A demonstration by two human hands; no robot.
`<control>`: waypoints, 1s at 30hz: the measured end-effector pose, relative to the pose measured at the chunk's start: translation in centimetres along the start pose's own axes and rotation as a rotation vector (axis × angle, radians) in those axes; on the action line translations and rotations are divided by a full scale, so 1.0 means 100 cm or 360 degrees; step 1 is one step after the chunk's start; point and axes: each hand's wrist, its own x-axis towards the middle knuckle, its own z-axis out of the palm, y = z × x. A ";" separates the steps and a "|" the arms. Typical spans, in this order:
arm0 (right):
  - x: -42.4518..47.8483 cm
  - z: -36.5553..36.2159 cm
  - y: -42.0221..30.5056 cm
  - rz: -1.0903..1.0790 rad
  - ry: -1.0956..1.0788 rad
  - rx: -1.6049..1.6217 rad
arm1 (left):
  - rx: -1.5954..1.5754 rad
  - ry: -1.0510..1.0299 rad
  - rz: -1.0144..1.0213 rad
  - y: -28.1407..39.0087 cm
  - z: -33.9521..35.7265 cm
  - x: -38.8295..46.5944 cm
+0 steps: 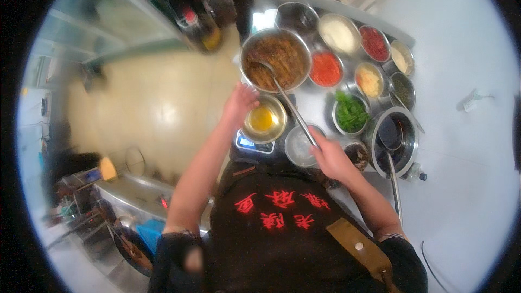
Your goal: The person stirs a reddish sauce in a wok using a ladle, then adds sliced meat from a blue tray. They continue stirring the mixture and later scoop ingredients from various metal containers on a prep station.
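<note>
My right hand (pixel 333 158) grips the long metal handle of a ladle (pixel 296 110). The ladle's bowl end rests in a brown, chunky mixture (pixel 281 55) inside a large stainless-steel bowl (pixel 243 62). Just below that bowl's near-left rim is my left hand (pixel 241 105), its fingers partly curled; whether they touch either rim is unclear. Beside it, a smaller metal bowl (pixel 281 130) with yellow liquid (pixel 261 119) stands on a digital scale (pixel 266 147) with a lit display. A bowl of white or clear contents (pixel 303 146) lies beneath the ladle handle.
Around them stand metal bowls of chopped red paste (pixel 325 69), white powder (pixel 340 34), minced garlic-like bits (pixel 370 82) and green leaves (pixel 351 112). A pot (pixel 414 146) of dark liquid holds another ladle (pixel 394 187). Large red-capped bottles (pixel 203 30) stand at the far left.
</note>
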 end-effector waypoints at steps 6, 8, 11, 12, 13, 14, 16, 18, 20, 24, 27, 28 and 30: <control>0.001 -0.014 -0.008 0.0416 -0.0226 0.0925 | -0.0217 -0.0032 -0.0104 0.003 -0.002 0.003; 0.007 -0.017 0.006 0.0534 -0.0208 0.1442 | -0.0198 -0.0057 -0.0111 0.003 -0.001 0.005; 0.003 -0.006 0.033 0.0495 -0.0138 0.1950 | -0.0126 -0.0054 -0.0115 0.001 -0.004 0.002; -0.003 0.003 0.034 0.0447 -0.0129 0.2053 | -0.0094 -0.0032 -0.0113 0.000 -0.008 -0.005; -0.006 0.010 0.035 0.0398 -0.0119 0.2156 | -0.0061 -0.0011 -0.0110 -0.002 -0.012 -0.012; -0.008 0.013 0.037 0.0355 -0.0135 0.2237 | -0.0010 -0.0008 -0.0030 -0.003 -0.019 -0.021; -0.015 0.020 0.036 0.0309 -0.0076 0.2313 | 0.0111 -0.0018 0.0108 -0.007 -0.042 -0.042; -0.021 0.027 0.033 0.0258 0.0005 0.2353 | 0.0066 0.0149 0.0070 -0.020 -0.078 -0.060; -0.028 0.029 0.032 0.0216 0.0038 0.2469 | 0.0057 0.0272 0.0003 -0.036 -0.110 -0.072; -0.049 0.026 0.023 0.0190 0.0140 0.2524 | 0.0100 0.0295 -0.0140 -0.058 -0.134 -0.089; -0.075 0.029 0.025 0.0194 0.0165 0.2445 | 0.0090 0.0202 -0.0156 -0.068 -0.134 -0.092; -0.087 0.030 0.030 0.0177 0.0136 0.2387 | 0.0077 0.0171 -0.0156 -0.070 -0.130 -0.092; -0.109 0.037 0.025 0.0314 0.0178 0.2164 | 0.0056 0.0148 -0.0159 -0.066 -0.117 -0.094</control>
